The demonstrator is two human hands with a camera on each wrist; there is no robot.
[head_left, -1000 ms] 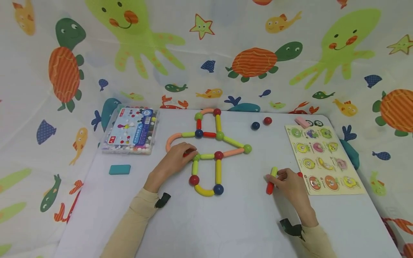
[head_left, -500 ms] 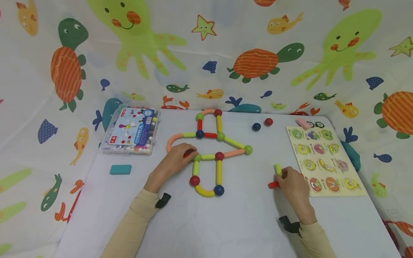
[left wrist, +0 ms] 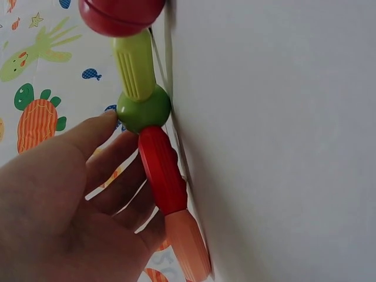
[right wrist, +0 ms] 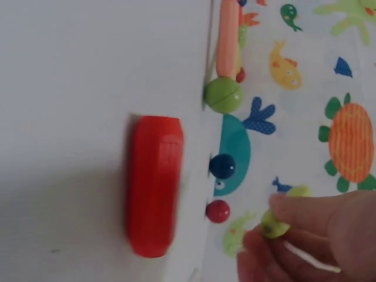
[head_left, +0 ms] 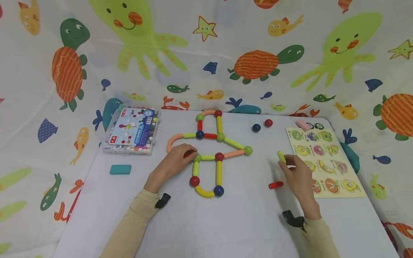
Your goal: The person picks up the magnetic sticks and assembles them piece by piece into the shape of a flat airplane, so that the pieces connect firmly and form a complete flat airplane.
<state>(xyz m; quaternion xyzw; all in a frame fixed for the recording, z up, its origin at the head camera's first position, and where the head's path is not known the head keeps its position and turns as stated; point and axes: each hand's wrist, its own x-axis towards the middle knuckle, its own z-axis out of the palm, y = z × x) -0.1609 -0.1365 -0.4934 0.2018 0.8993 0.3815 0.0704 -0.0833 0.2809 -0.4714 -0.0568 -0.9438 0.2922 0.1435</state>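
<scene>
My left hand [head_left: 174, 160] rests at the left of a flat figure of magnetic rods and balls. Its thumb and fingers pinch around a green ball [left wrist: 144, 108], where a red rod [left wrist: 163, 170] and a yellow-green rod [left wrist: 135, 64] join. A curved peach rod [left wrist: 188, 247] follows the red one. Over the table's right side, my right hand [head_left: 298, 177] pinches a short yellow-green rod [head_left: 281, 156] between thumb and fingers, raised off the tabletop. Beneath and to its left lies a loose red rod [head_left: 275, 185], seen large in the right wrist view.
A dark blue ball [head_left: 256, 127] and a red ball [head_left: 268, 123] lie at the back. On the right is a fruit picture board [head_left: 317, 163] with a pink block [head_left: 302, 125] at its top. A boxed set [head_left: 130, 130] and a teal block [head_left: 120, 169] sit left.
The yellow-green rod and red rod, first end to end in my right hand, bent apart and separated. The red one stays on the table; the hand rose with the other. My left hand stayed put.
</scene>
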